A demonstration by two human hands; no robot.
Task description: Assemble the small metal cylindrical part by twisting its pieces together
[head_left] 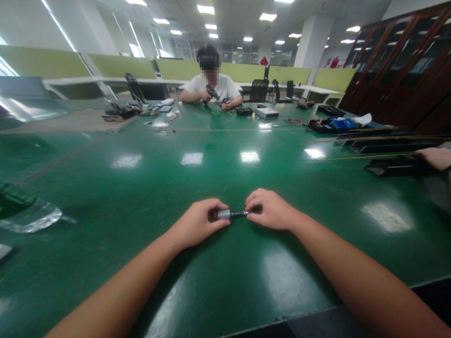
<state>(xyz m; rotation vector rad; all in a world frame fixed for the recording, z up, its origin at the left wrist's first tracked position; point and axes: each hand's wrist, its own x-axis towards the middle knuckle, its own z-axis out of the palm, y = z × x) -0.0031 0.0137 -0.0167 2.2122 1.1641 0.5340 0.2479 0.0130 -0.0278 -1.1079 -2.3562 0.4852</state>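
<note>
A small rod-like piece [224, 214] with a silver cylindrical body and a thin dark shaft lies level between my hands, just above or on the green tabletop. Its exact kind is too small to tell. My left hand [203, 219] is closed around the silver body, thumb and fingers on either side of it. At the shaft's far end my right hand [269, 210] pinches the tip between thumb and fingertips. Both hands meet close to the middle of the view, and the fingers cover each end of the piece.
The glossy green table [169, 188] carries a plastic bottle [31, 216] at left. Across it sits a co-worker [210, 84] holding a power tool [212, 91], near a grey box [267, 112]. Black trays [394, 164] and another person's hand [437, 157] are at right.
</note>
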